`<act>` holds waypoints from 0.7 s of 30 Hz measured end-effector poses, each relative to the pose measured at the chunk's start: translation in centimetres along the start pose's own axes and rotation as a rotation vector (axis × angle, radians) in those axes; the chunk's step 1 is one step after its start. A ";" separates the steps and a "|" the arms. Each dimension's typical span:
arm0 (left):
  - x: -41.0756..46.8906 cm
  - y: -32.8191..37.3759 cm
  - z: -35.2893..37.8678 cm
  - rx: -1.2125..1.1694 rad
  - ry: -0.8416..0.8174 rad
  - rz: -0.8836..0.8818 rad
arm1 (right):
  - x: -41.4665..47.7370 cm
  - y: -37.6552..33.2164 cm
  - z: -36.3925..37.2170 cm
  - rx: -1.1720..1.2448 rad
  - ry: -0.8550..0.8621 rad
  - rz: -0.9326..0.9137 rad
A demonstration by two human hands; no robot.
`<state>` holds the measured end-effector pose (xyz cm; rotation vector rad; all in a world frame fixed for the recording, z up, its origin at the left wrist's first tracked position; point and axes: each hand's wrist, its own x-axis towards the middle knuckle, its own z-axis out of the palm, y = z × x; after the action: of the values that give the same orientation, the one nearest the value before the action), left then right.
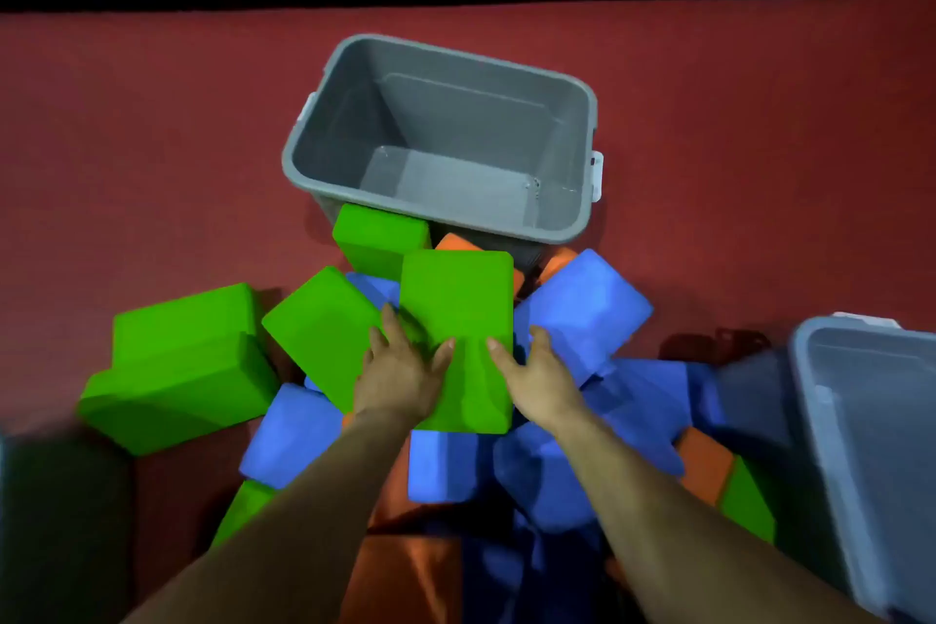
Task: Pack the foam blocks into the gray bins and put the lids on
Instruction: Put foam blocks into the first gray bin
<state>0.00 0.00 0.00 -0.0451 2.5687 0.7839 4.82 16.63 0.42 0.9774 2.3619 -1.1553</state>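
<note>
Both hands on one green foam block (458,319) at the top of the pile, just in front of the empty gray bin (567,223). Left hand (400,370) grips the block's near-left edge, thumb on the top face, fingers wrapped down the left side; right hand (539,378) mirrors it on the near-right edge, thumb on top, fingers curled round the side. The block sits tilted on the heap, far end toward the bin, whether lifted clear or resting I cannot tell. More green blocks (177,360) lie to the left, blue blocks (582,314) right and below, orange ones (701,469) poking out between, all loose on the red floor (152,142). A second gray bin (830,421) is at the right edge, cut off by the frame; contents not visible. No lids seen. Handling guess: foam, so light, soft and squashy, matte surface that should not slip; not fragile. Bulky for one hand, so a two-hand pinch on opposite sides looks right; squeezing hard would only dent it. The bin's opening looks wide enough to take it flat. Packing has barely started, the near bin holds nothing.
</note>
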 end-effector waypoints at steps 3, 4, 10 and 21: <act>0.1 -0.3 1.4 -0.079 -0.050 -0.058 | 1.3 0.2 2.0 0.250 -0.058 0.137; -0.2 -0.5 1.5 -0.102 -0.069 -0.073 | 1.6 0.3 2.5 0.350 -0.084 0.166; -2.6 1.1 -2.4 -0.443 0.027 -0.100 | -2.0 -0.8 1.1 0.396 0.022 0.024; -12.6 12.8 -14.9 -1.115 -0.507 -0.396 | -18.0 -0.7 -7.2 -0.291 0.544 -0.587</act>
<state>3.16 1.43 23.10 -0.5826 1.3411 1.6697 17.09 14.15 15.25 0.5500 3.2874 -0.7205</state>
